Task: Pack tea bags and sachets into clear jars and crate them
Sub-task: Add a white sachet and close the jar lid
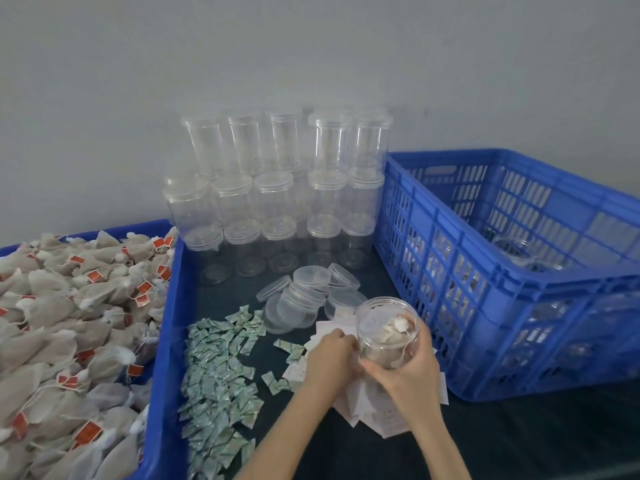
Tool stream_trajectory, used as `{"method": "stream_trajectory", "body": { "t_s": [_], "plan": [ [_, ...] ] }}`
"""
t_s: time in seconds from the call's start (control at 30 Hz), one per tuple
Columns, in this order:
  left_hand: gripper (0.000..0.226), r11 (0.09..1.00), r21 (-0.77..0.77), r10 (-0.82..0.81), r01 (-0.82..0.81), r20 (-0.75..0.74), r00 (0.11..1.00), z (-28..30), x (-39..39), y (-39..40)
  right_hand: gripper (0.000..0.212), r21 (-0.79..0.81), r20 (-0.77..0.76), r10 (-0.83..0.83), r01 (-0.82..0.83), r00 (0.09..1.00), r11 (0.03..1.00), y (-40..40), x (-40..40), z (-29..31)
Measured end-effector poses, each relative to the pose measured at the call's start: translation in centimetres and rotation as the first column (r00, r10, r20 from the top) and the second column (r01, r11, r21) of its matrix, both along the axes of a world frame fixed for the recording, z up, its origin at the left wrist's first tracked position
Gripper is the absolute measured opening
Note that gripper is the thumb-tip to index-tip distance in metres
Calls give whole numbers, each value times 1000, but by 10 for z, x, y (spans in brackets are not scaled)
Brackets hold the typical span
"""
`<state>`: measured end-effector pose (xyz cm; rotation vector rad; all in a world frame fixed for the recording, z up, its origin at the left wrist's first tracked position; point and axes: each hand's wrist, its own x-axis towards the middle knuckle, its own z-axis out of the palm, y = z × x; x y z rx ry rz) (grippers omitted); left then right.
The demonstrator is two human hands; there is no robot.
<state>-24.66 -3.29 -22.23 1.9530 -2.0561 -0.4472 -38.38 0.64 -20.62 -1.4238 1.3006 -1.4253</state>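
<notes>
Head cam: right hand (412, 372) grips an open jar (386, 332) of tea bags, left hand (330, 358) pinches something hidden; crate (519, 271) contents blurry.

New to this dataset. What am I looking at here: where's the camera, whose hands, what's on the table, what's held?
There is one view, from a camera worn on a person's head, looking down at their bare hands. The right hand grips an open clear jar with tea bags inside. The left hand reaches among paper slips beside it; what it holds is unclear. On the surface: green sachets, loose lids, stacked empty jars, a tray of tea bags and a blue crate.
</notes>
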Motion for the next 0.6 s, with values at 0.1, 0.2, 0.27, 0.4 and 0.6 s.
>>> {"method": "stream_trajectory", "body": {
  "t_s": [0.1, 0.2, 0.27, 0.4, 0.6],
  "plan": [
    [21, 999, -33, 21, -21, -2, 1000, -8, -4, -4, 91, 8, -6, -16, 16, 1000, 1000, -1, -4, -1],
    [14, 998, -62, 25, -26, -13, 1000, -12, -1, -7, 86, 11, -4, -33, 33, 999, 999, -2, -7, -1],
    [14, 997, -78, 29, -30, -13, 999, -13, 2, -8, 86, 26, 2, -42, 42, 999, 999, -2, -8, -1],
    [18, 990, -114, 83, -89, -54, 995, -15, 5, -8, 89, 36, 5, -59, 59, 998, 998, -4, -10, -5],
    [27, 974, -122, 173, -189, -133, 976, -17, 8, -10, 96, 53, 18, -55, 54, 998, 997, -4, -14, -8]
  ]
}}
